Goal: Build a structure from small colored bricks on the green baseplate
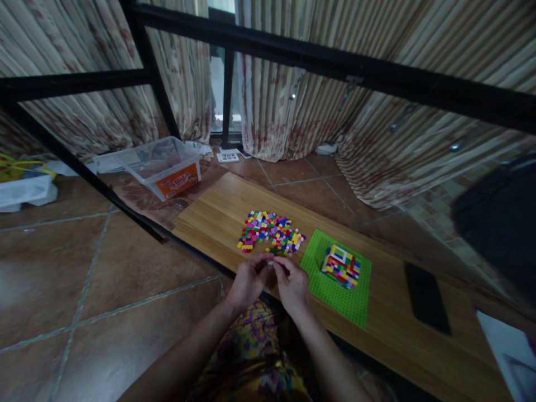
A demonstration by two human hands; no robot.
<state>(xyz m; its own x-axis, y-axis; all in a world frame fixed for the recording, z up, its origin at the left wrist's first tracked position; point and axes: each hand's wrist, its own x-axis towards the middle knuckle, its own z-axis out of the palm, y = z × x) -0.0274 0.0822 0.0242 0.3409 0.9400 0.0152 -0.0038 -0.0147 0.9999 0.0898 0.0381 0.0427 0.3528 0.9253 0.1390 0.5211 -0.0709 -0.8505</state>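
Note:
Close together at the near edge of the table, my left hand [248,281] and my right hand [293,283] pinch a small whitish toy brick [271,262] between their fingertips. The fingers partly cover it, so its exact shape is hard to make out. Just beyond them lies a loose pile of small multicoloured bricks [274,228]. To the right of my hands is a green studded baseplate [313,273]. A compact block structure [342,267] of many colours, with a white frame-like part on top, stands on this plate.
A dark phone-like slab [427,297] and white paper [508,349] lie further right on the wooden table [389,324]. A clear plastic box [167,167] with an orange label stands beyond its left end. Black metal bars [293,47] cross above, before curtains [285,106].

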